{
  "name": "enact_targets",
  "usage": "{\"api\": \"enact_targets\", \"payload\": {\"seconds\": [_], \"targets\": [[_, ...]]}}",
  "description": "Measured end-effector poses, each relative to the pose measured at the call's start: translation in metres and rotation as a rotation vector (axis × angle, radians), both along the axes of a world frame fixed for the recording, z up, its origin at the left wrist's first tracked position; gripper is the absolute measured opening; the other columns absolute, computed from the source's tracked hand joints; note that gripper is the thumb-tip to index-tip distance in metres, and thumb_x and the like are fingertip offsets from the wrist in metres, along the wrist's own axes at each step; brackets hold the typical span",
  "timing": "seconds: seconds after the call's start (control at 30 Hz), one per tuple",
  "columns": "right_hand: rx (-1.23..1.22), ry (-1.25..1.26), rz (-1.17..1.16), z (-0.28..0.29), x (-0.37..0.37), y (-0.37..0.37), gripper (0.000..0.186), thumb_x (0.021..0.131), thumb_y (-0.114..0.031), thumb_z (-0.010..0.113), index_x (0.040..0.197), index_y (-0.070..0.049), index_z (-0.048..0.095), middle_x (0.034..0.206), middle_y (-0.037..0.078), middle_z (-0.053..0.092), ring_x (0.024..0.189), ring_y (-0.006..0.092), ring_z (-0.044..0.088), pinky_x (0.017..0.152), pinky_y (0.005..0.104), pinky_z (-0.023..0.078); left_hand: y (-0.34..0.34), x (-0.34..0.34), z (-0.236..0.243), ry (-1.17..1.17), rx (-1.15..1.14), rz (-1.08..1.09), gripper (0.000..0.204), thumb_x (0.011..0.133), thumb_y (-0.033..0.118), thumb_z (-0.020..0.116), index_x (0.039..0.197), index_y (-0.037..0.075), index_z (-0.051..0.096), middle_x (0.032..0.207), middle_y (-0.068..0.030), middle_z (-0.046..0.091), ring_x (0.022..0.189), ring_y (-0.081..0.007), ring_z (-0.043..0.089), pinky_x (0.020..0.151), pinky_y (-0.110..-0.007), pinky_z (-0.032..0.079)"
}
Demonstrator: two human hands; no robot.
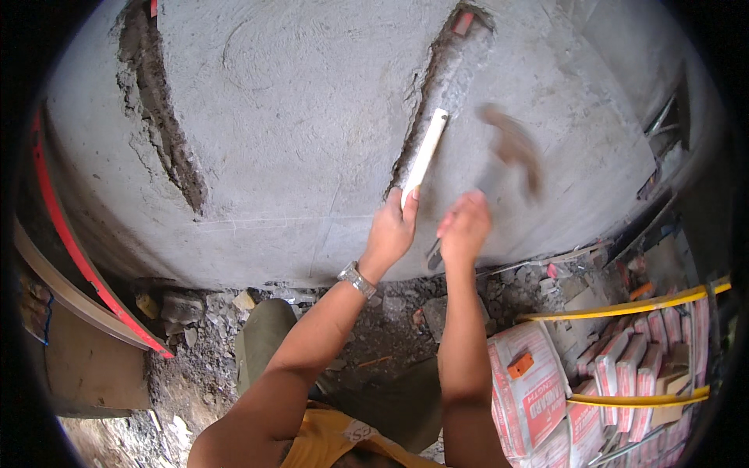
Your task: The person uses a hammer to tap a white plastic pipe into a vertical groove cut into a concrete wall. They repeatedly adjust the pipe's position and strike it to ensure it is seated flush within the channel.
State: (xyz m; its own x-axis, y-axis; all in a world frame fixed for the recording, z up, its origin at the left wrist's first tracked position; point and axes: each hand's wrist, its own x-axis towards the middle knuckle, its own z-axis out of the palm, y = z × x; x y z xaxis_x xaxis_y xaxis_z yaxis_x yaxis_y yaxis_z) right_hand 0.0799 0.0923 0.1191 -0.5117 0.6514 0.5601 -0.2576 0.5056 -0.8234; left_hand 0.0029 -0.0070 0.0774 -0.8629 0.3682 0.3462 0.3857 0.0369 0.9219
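Note:
My left hand (392, 232) grips the lower end of a white plastic pipe (425, 154) and presses it into a chased groove (441, 86) cut in the grey plastered wall (296, 117). A metal watch sits on that wrist. My right hand (465, 226) is closed on the handle of a hammer (511, 148), whose head is motion-blurred to the right of the pipe, close to the wall.
A second rough groove (160, 117) runs down the wall at left. Rubble and broken brick (187, 308) lie at the wall's foot. Red-and-white sacks (530, 390) and yellow conduits (624, 308) sit at right. A red pipe (74, 249) and wooden board curve along the left.

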Motion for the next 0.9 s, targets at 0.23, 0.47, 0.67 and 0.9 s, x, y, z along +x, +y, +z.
{"api": "enact_targets", "payload": {"seconds": [0.23,0.47,0.67,0.9], "targets": [[-0.207,-0.110,0.001,0.034,0.003,-0.018,0.059,0.109,-0.051,0.043,0.080,-0.001,0.056,0.065,0.010,0.056,0.052,0.0207,0.053,0.051,0.0371,0.045,-0.003,-0.002,0.000,-0.030,-0.007,0.022,0.048,0.109,0.046,0.047,0.102,-0.001,0.056,0.081,-0.0339,0.064,0.081,-0.0556,0.064,0.067,-0.058,0.048],[-0.123,-0.359,0.020,0.044,0.001,-0.014,0.053,0.109,-0.049,0.043,0.084,-0.004,0.054,0.063,0.003,0.051,0.051,0.0128,0.050,0.046,0.0298,0.042,-0.004,-0.003,0.001,-0.009,0.050,0.061,0.050,0.109,0.047,0.047,0.099,-0.002,0.057,0.084,-0.0334,0.065,0.084,-0.0549,0.064,0.069,-0.057,0.049],[0.061,-0.283,-0.165,0.013,-0.004,0.018,0.061,0.109,-0.053,0.042,0.086,0.001,0.060,0.066,0.009,0.056,0.055,0.0184,0.059,0.048,0.0329,0.046,0.013,0.008,0.003,-0.098,0.071,-0.033,0.052,0.109,0.047,0.047,0.099,-0.002,0.058,0.085,-0.0338,0.065,0.085,-0.0552,0.064,0.070,-0.056,0.050],[-0.003,-0.139,-0.026,0.039,0.001,0.001,0.067,0.108,-0.059,0.039,0.081,-0.001,0.057,0.063,0.007,0.053,0.049,0.0167,0.054,0.044,0.0335,0.044,0.018,0.009,0.002,-0.110,0.117,-0.013,0.054,0.109,0.049,0.045,0.094,-0.001,0.057,0.079,-0.0252,0.062,0.076,-0.0430,0.062,0.066,-0.051,0.049]]}}
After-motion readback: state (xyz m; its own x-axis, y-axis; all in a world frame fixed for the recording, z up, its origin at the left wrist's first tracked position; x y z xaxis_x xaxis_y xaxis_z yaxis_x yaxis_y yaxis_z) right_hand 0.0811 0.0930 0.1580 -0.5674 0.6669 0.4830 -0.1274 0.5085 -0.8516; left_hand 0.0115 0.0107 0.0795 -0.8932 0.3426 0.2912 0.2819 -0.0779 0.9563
